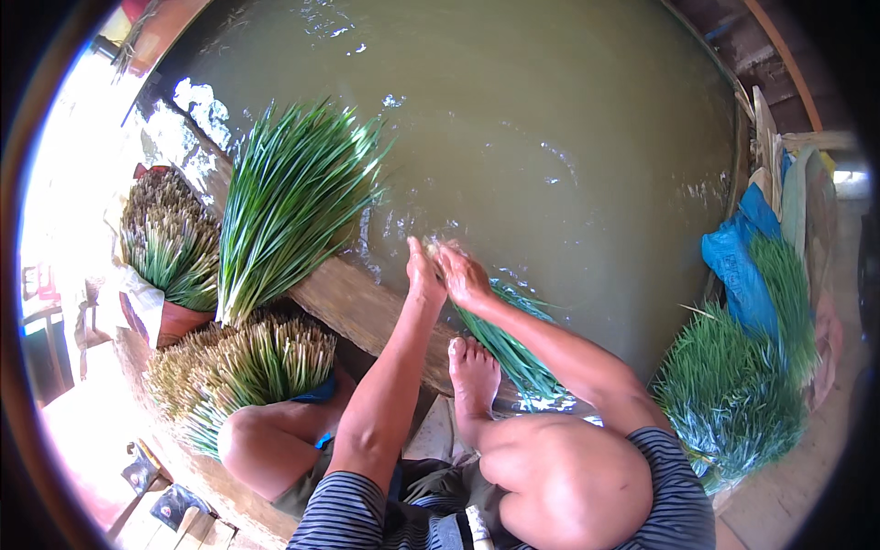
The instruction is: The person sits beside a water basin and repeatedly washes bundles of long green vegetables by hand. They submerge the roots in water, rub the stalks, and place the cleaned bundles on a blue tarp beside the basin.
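My left hand (423, 271) and my right hand (463, 275) meet palm to palm over the murky water (584, 172), my right hand blurred. A small pale end shows between the fingertips. From under my right hand and forearm, a bunch of long, narrow chive-like greens (512, 337) trails back along the water's edge, its leaves wet. How the hands grip its stems is mostly hidden. Left of my hands, a larger green bunch (289, 206) lies across a wooden beam (350, 295), its leaf tips over the water and pale stems towards me.
Bundles of greens with brownish stem ends (247, 364) rest by my left knee, and more fill a reddish container (185, 323) behind. To the right stand leafy green bundles (732, 399) and a blue plastic sack (739, 265). My bare foot (474, 375) is near the beam.
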Action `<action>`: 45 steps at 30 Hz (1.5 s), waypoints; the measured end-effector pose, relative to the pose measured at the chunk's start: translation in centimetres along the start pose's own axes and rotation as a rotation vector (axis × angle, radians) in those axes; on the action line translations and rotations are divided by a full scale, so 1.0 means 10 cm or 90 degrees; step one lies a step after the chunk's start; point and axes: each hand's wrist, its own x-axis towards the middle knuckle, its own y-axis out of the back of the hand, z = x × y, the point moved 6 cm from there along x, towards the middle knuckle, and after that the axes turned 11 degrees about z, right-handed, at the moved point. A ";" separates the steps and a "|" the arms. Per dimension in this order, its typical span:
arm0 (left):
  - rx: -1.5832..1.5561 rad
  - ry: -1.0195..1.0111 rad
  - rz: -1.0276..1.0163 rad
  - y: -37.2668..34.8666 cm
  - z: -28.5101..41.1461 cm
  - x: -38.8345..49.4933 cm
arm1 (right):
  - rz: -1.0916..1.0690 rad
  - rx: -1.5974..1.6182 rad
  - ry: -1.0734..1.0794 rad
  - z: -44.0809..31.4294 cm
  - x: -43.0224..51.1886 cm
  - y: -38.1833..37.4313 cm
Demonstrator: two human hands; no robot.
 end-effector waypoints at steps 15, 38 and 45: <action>0.235 -0.019 -0.260 -0.22 -0.17 -0.49 | -0.088 0.163 -0.125 0.40 0.21 0.97; 0.253 -0.005 -0.201 -0.11 -0.20 -0.30 | 0.089 -0.083 0.060 0.41 0.42 1.05; 0.241 -0.003 -0.236 -0.07 -0.18 -0.35 | 0.200 -0.113 0.130 0.28 0.40 1.13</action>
